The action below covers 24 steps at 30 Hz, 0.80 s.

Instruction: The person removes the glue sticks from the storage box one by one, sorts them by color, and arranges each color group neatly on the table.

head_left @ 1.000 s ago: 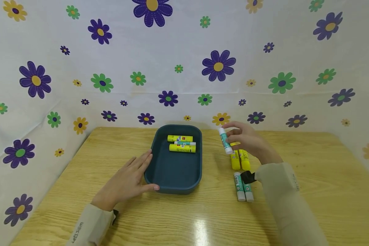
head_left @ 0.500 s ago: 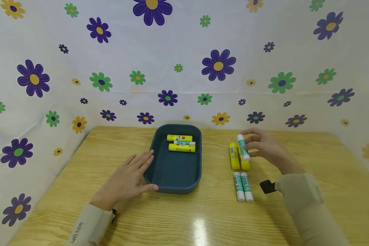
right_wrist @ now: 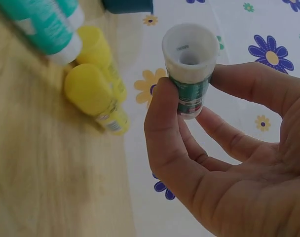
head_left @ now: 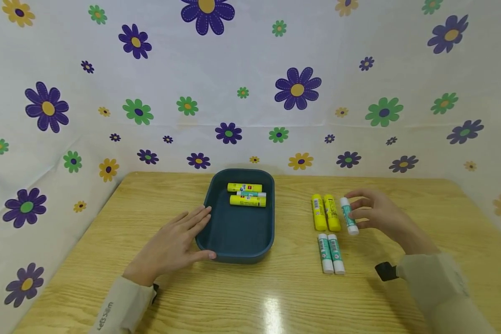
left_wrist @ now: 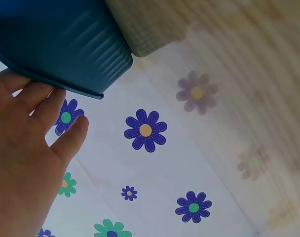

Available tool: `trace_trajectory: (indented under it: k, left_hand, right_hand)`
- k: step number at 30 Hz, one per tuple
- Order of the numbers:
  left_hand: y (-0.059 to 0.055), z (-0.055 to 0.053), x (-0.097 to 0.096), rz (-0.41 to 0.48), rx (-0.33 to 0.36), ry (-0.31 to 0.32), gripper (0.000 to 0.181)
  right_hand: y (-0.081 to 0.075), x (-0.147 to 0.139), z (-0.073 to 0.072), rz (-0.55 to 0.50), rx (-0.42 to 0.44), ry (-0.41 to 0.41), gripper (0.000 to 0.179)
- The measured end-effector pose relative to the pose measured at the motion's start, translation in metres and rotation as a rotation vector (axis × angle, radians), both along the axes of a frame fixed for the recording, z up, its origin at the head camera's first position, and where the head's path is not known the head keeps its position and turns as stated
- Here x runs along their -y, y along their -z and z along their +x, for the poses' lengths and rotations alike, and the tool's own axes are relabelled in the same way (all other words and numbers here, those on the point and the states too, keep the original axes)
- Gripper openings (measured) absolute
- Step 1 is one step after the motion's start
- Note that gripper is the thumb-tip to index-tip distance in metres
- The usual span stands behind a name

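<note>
My right hand (head_left: 382, 215) pinches a green-and-white glue stick (head_left: 349, 216) between thumb and fingers, just right of two yellow glue sticks (head_left: 331, 213) on the table. In the right wrist view, the hollow white end of the held glue stick (right_wrist: 189, 74) faces the camera. With fingers extended, my left hand (head_left: 171, 246) rests against the left rim of a dark blue tray (head_left: 236, 236). Its fingertips touch the rim in the left wrist view too. Inside the tray, two yellow glue sticks (head_left: 247, 201) lie crosswise with a green-and-white one (head_left: 256, 194) between them.
Two more green-and-white glue sticks (head_left: 330, 253) lie side by side in front of the yellow pair. The wooden table (head_left: 300, 297) ends at the back against a white cloth (head_left: 250, 69) printed with flowers.
My right hand has carried the green-and-white glue stick rightward and lower, past the yellow pair, which now shows fully. The left hand and tray have stayed put.
</note>
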<state>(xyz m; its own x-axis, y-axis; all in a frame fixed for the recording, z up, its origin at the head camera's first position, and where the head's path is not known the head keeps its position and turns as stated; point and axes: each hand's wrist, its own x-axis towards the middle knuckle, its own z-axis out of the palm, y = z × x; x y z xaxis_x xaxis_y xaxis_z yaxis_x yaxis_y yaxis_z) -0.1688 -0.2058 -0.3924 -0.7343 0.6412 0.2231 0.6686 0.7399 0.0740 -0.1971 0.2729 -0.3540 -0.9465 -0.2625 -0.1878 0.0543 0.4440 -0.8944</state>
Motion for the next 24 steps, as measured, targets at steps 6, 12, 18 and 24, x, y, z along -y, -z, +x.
trace_trajectory:
  k: [6,12,18,24]
  left_hand:
    - [0.0,-0.001,-0.001,0.004,0.017,-0.004,0.103]
    - [0.001,-0.001,0.0,0.007,0.018,-0.002,0.103]
    - [0.0,-0.001,-0.001,0.009,0.018,0.004,0.103]
    - [0.001,-0.001,-0.001,0.009,0.01,0.005,0.103]
  right_hand:
    - [0.007,-0.008,0.014,0.048,-0.002,-0.004,0.055]
    - [0.017,-0.01,0.025,0.071,0.014,-0.021,0.056]
    - [0.029,-0.008,0.032,0.065,0.037,-0.046,0.054]
    - [0.031,-0.003,0.036,0.077,0.034,-0.046,0.051]
